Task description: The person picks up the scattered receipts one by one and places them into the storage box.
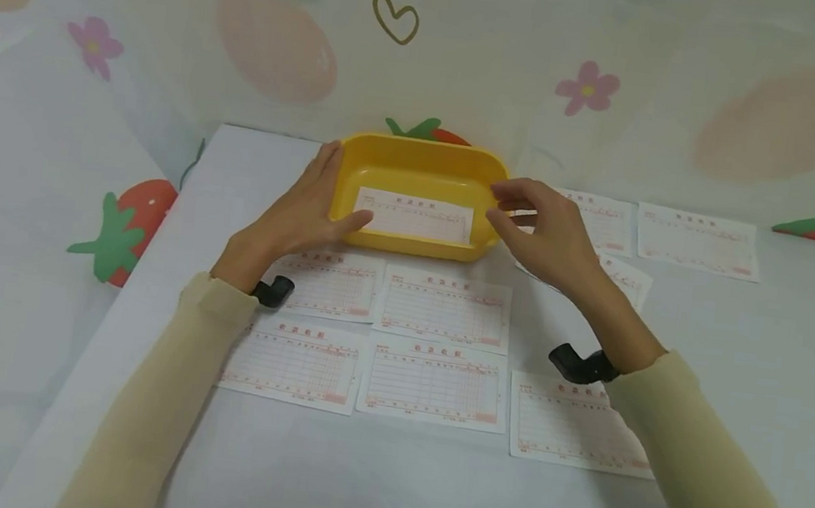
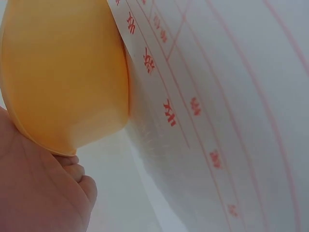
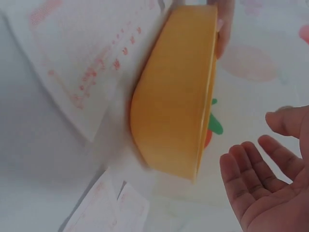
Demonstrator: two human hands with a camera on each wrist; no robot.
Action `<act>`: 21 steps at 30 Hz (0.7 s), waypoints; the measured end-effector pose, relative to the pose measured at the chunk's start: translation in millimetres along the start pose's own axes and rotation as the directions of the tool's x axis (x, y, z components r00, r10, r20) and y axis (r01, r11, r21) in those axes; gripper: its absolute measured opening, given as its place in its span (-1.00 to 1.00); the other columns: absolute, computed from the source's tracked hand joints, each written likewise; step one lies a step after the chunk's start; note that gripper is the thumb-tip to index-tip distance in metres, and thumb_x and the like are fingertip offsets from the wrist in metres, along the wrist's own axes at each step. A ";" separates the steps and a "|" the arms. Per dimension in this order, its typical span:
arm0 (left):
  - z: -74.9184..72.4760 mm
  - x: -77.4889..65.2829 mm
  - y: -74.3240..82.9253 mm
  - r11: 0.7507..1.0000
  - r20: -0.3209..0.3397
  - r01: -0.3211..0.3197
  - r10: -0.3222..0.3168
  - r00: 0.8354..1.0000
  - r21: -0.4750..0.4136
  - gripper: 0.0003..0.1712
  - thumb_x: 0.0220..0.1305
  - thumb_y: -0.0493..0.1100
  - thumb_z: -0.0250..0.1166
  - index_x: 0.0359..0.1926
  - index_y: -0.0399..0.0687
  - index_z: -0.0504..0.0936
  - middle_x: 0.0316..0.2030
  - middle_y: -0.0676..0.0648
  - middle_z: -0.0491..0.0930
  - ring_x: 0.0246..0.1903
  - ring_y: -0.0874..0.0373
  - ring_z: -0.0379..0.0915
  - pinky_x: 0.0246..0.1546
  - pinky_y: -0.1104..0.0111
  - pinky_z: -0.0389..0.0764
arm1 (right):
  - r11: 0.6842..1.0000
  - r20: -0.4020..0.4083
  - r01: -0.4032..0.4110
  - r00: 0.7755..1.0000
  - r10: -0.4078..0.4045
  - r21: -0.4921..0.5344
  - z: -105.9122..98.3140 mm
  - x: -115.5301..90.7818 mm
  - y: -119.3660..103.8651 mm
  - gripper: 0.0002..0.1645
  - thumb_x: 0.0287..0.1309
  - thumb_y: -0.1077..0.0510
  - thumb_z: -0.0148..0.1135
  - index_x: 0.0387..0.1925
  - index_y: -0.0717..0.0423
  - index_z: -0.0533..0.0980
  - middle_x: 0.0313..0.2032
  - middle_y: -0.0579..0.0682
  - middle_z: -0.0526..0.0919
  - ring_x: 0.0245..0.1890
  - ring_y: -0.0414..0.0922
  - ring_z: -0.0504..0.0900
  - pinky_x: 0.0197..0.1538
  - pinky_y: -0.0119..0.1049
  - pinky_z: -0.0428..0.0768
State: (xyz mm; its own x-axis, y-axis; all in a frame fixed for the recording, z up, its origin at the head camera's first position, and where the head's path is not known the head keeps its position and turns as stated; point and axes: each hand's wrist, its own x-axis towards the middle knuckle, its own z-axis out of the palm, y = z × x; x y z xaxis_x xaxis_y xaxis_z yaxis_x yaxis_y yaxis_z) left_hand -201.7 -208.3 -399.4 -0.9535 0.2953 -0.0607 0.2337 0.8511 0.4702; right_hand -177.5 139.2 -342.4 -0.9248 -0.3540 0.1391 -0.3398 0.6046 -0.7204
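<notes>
A yellow tray [image 1: 420,173] sits near the upper middle of the head view, at the far side of the white tabletop [image 1: 742,367], with one red-printed slip [image 1: 414,215] lying flat on its floor. The left hand [image 1: 310,209] lies against the tray's left end, fingers straight along the wall and the thumb hooked over the near rim, so it grips that end; the left wrist view shows the yellow rim [image 2: 63,82] resting on the palm. The right hand [image 1: 541,234] hovers just beside the right end, fingers loosely spread and slightly bent, holding nothing; in the right wrist view its palm [image 3: 263,186] stands open, apart from the tray's side [image 3: 176,92]. Both forearms reach forward from the lower corners of the frame, wrists raised a little off the surface. As I judge it, held at one end only, the tray could tip or swing if lifted, and the slip inside could slide out. The sleeves also pass low over the loose forms [image 1: 442,308] spread in rows in the middle of the frame, so a dragged arm could scatter them. More forms [image 1: 698,239] lie at the upper right, against a backdrop of strawberries [image 1: 125,229].
</notes>
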 end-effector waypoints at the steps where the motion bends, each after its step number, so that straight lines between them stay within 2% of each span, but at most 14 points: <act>1: 0.2 0.5 0.2 1.000 0.000 -0.003 0.003 1.000 0.002 0.31 0.40 0.49 0.06 0.71 -0.08 -0.46 0.73 -0.11 -0.49 0.74 -0.10 -0.43 0.73 -0.05 -0.12 | 1.000 0.001 0.002 1.000 -0.002 -0.007 -1.7 -7.0 0.8 -0.50 0.47 0.12 0.27 0.33 0.23 0.53 0.24 0.23 0.67 0.21 0.12 0.70 0.32 0.07 0.68; 5: -1.5 1.6 0.9 1.000 -0.003 -0.001 0.001 1.000 0.014 0.30 0.40 0.48 0.06 0.71 -0.10 -0.46 0.73 -0.12 -0.48 0.74 -0.11 -0.40 0.73 -0.05 -0.12 | 0.999 0.005 0.006 1.000 -0.006 -0.040 -7.7 -34.3 3.3 -0.52 0.45 0.13 0.31 0.30 0.20 0.55 0.24 0.18 0.68 0.21 0.11 0.69 0.30 0.07 0.69; 11: -3.4 5.7 3.0 1.000 -0.001 -0.007 0.007 1.000 0.011 0.31 0.38 0.51 0.03 0.71 -0.10 -0.47 0.73 -0.11 -0.49 0.74 -0.08 -0.47 0.74 -0.03 -0.15 | 0.994 0.006 0.032 0.999 -0.032 -0.102 -17.6 -73.7 9.2 -0.61 0.39 0.20 0.36 0.21 0.14 0.62 0.17 0.11 0.72 0.18 0.11 0.70 0.26 0.11 0.70; 17: -7.6 1.9 -0.4 0.999 0.013 0.011 -0.012 1.000 0.032 0.31 0.41 0.48 0.03 0.70 -0.12 -0.50 0.73 -0.13 -0.51 0.74 -0.08 -0.50 0.74 -0.04 -0.15 | 0.984 0.022 0.074 0.997 -0.072 -0.164 -19.1 -111.3 19.4 -0.63 0.35 0.21 0.41 0.16 0.06 0.64 0.15 0.04 0.72 0.14 0.11 0.70 0.18 0.14 0.72; 21: -11.0 -2.6 -2.9 1.000 0.003 0.011 -0.011 1.000 0.024 0.30 0.41 0.46 0.04 0.70 -0.12 -0.49 0.73 -0.13 -0.50 0.74 -0.10 -0.45 0.73 -0.05 -0.13 | 0.975 0.008 0.065 0.998 -0.065 -0.212 -23.0 -138.4 28.5 -0.58 0.28 0.22 0.47 0.15 0.03 0.65 0.14 -0.03 0.72 0.15 0.04 0.68 0.20 -0.25 0.66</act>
State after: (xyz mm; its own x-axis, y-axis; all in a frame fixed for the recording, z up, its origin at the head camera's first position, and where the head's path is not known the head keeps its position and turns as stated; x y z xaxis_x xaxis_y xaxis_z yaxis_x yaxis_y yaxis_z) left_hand -202.0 -216.3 -390.9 -0.9553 0.2873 -0.0689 0.2277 0.8645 0.4481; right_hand -63.1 221.9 -366.6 -0.8994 -0.3983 0.1799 -0.4278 0.7179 -0.5493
